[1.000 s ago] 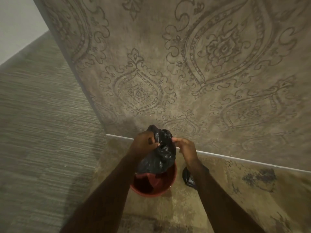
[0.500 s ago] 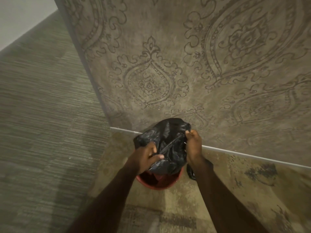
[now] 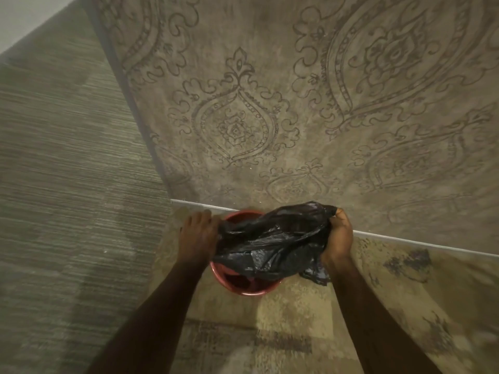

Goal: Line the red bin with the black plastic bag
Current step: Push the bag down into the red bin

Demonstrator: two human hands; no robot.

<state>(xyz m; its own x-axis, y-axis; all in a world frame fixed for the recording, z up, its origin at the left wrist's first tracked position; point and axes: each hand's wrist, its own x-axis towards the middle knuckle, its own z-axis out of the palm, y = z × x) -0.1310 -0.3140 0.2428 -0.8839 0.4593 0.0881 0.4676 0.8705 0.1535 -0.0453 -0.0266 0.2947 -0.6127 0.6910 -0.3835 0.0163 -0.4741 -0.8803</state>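
- Black bag (image 3: pixel 272 244) stretched left to right over the red bin (image 3: pixel 244 286), which opens upward.
- Left hand (image 3: pixel 199 236) grips its left edge.
- Right hand (image 3: pixel 339 236) is fisted on the right edge.

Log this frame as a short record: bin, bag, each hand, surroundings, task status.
bin: red bin on the floor by the wall, mouth mostly covered by the bag
bag: black bag stretched across the bin top, not yet pushed in or folded over the rim
left hand: left hand gripping the bag's left edge at the rim
right hand: right hand clutching the bag's right edge, raised above the rim
surroundings: patterned wall, white baseboard
status: lining not finished
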